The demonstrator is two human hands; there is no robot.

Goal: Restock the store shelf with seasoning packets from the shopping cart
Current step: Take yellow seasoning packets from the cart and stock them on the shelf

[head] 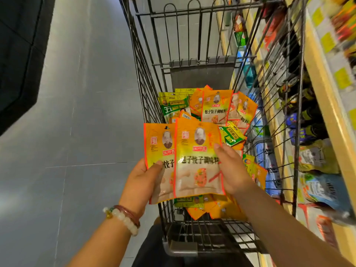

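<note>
two orange seasoning packets are held above the near end of the shopping cart point(154, 89). the front packet point(198, 160) overlaps the right edge of the rear packet point(158, 149); both are upright and face the camera. the left hand point(142, 182) grips the lower left part of the pair, thumb point(157, 165) pressed flat on the face of the rear packet, remaining fingers hidden behind it. the right hand point(231, 170) holds the right edge of the front packet, thumb laid on its face and the other fingers behind the packet, so their spread cannot be told. two bracelets point(125, 218), one of pale beads and one dark red, are worn on the left wrist.

inside the cart basket a loose pile of packets point(215, 106) is noted, mostly orange of the same design, with several green packets point(173, 106) at the far left and centre right. further orange packets lie on the basket floor beneath the hands.

the store shelf point(323, 105) runs along the right side of the cart, just beyond its wire wall, with mixed goods and yellow price tags; detail is blurred. grey floor tiles point(77, 132) lie to the left.
</note>
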